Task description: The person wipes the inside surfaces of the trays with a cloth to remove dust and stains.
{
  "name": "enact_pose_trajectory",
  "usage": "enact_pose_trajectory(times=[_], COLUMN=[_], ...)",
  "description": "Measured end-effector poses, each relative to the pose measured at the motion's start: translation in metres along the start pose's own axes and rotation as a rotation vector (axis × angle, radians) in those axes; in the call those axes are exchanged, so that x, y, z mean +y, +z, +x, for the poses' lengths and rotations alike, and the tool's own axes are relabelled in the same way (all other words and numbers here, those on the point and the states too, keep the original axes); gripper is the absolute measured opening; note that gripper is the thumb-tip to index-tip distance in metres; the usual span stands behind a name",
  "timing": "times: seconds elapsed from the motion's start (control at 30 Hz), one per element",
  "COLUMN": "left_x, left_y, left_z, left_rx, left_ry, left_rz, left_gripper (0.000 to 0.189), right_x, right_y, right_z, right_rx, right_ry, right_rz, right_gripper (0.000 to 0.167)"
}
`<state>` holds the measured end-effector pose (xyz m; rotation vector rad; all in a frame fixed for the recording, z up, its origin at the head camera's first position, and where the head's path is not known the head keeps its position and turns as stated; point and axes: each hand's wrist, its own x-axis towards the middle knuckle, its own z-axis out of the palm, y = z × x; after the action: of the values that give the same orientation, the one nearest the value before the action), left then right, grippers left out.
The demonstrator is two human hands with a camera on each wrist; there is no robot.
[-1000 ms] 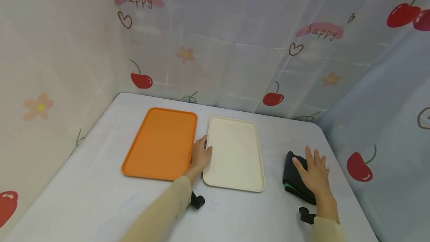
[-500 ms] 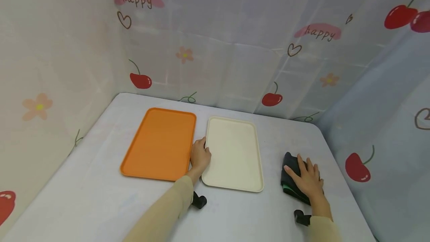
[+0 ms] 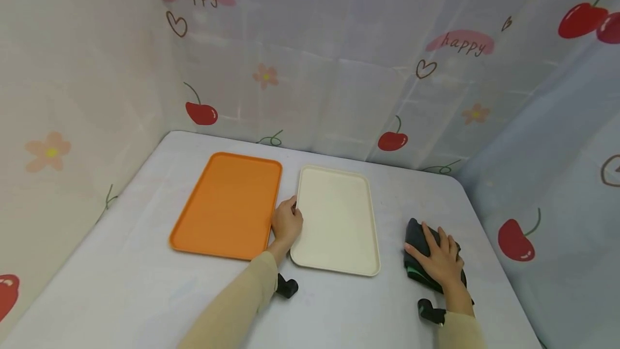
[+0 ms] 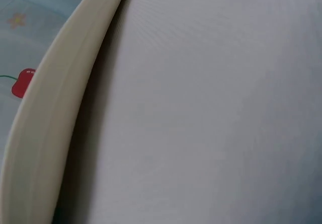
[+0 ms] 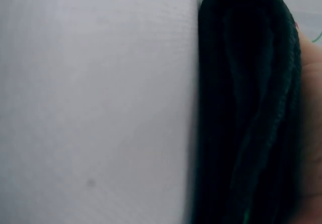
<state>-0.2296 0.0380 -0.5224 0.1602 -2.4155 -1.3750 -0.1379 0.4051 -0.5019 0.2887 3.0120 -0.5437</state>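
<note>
My left hand (image 3: 287, 222) is at the left long edge of a cream rectangular tray (image 3: 336, 220), thumb over the rim and fingers at its side, pinching it. In the left wrist view the tray's pale rim (image 4: 50, 103) runs along the left, with a dark shadow beneath; no fingers show clearly there. On the right, my right hand (image 3: 443, 263) lies over a folded dark cloth (image 3: 416, 235) with a green edge, its fingers spread across the top. The right wrist view has the cloth's thick rounded fold (image 5: 246, 83) close up, with part of the hand along its right side.
An orange tray (image 3: 227, 206) lies left of the cream one, with a narrow gap between. Both rest on a white-covered table (image 3: 349, 311). Curtains (image 3: 329, 90) printed with cherries stand behind and at both sides. Each wrist carries a black camera mount (image 3: 287, 287).
My right hand has come down and slightly left from above the cloth's right part onto the cloth. The left hand stays at the cream tray's edge, and both trays stay in place.
</note>
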Motion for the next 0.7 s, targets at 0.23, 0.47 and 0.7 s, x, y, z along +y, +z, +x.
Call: enact_pose_trajectory(times=[0.23, 0.47, 0.7], left_x=[-0.0006, -0.0018, -0.0005], left_y=[-0.0033, -0.0038, -0.0027], left_z=[0.0027, 0.0031, 0.0051], left_rx=[-0.065, -0.170, -0.169], left_ry=[-0.026, -0.087, -0.121], left_rz=[-0.156, -0.226, -0.238], left_gripper=[0.038, 0.043, 0.039], right_x=[-0.0020, -0.0028, -0.0027], right_y=[-0.0012, -0.0010, 0.0017], right_z=[-0.0004, -0.0002, -0.0005], right_rx=[0.008, 0.006, 0.028], right_ry=[0.001, 0.003, 0.020], right_rz=[-0.012, -0.022, -0.050], right_gripper=[0.098, 0.099, 0.095])
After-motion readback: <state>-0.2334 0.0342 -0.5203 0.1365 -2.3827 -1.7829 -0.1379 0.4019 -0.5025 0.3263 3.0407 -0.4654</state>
